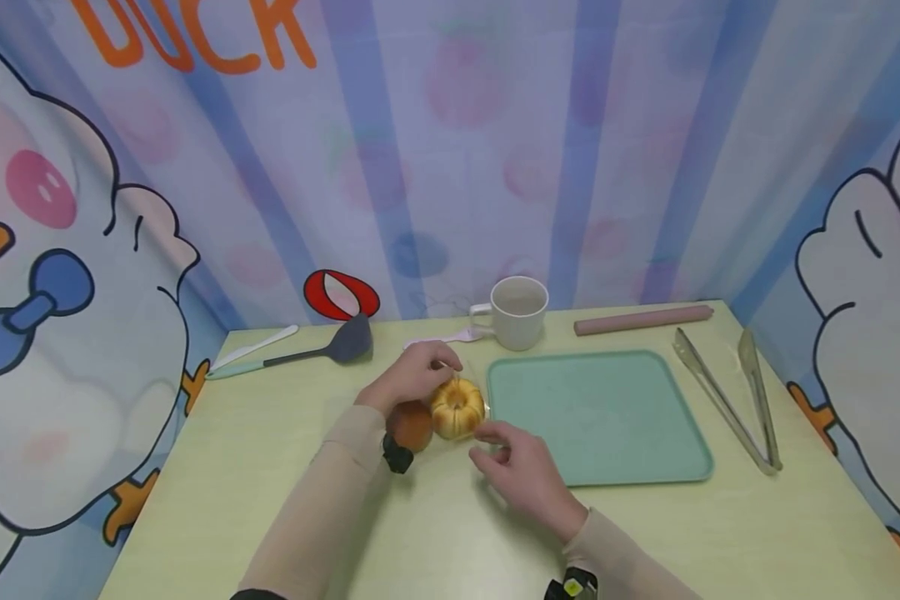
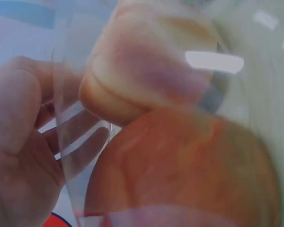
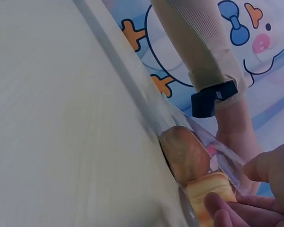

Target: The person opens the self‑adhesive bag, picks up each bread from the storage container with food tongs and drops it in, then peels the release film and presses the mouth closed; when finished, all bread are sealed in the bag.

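A round, segmented golden bread roll lies beside a smooth brown bun left of the tray. Clear plastic wraps around both, showing glare in the left wrist view; the brown bun fills its lower part. My left hand reaches over the far side of the golden roll, fingers bent at the plastic's edge. Its fingertips are partly hidden, so a pinch cannot be made out. By the roll's near right side is my right hand, thumb and forefinger apart. In the right wrist view its fingers overlap the roll.
A green tray lies to the right, with metal tongs beyond. Along the back are a white mug, a pink rod, a pale pink fork, a dark-headed spatula and a white utensil.
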`<state>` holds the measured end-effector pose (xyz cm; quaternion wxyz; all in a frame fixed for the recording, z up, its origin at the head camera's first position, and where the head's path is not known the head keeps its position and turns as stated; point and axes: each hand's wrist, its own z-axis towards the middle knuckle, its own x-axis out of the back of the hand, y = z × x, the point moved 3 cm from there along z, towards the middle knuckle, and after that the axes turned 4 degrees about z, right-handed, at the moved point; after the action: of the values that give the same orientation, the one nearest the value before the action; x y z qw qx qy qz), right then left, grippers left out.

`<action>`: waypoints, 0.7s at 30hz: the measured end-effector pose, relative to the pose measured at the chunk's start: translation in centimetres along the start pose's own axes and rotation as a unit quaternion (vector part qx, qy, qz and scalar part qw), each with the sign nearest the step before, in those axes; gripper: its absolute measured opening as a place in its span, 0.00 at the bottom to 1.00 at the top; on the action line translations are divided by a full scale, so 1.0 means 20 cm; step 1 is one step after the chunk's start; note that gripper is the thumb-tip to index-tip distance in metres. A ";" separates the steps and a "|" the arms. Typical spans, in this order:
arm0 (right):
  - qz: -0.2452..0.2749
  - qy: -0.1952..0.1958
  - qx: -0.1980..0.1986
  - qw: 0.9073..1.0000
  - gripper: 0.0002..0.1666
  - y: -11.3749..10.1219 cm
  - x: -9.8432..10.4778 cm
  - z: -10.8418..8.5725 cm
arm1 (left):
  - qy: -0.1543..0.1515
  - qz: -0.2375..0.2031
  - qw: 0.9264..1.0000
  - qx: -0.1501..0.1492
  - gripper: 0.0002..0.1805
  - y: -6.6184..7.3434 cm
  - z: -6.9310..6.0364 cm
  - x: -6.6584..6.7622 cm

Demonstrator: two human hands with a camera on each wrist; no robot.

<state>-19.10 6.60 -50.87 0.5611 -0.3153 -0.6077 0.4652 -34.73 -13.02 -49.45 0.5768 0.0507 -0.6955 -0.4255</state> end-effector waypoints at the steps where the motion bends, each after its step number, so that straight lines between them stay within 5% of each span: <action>1: 0.004 0.007 0.001 1.000 0.18 0.00 0.01 0.01 | 0.006 -0.005 1.000 -0.004 0.12 0.00 0.00 0.01; 12: 0.020 0.088 0.048 0.995 0.09 -0.01 0.07 0.05 | 0.108 -0.037 0.993 -0.012 0.06 -0.01 -0.07 0.11; 21: 0.035 0.128 0.073 0.988 0.09 -0.06 0.18 0.10 | 0.223 -0.083 0.971 0.003 0.06 0.04 -0.17 0.20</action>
<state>-21.50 8.94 -48.37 0.6392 -0.3516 -0.4837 0.4835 -32.80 -16.60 -45.90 0.6799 0.2043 -0.5437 -0.4477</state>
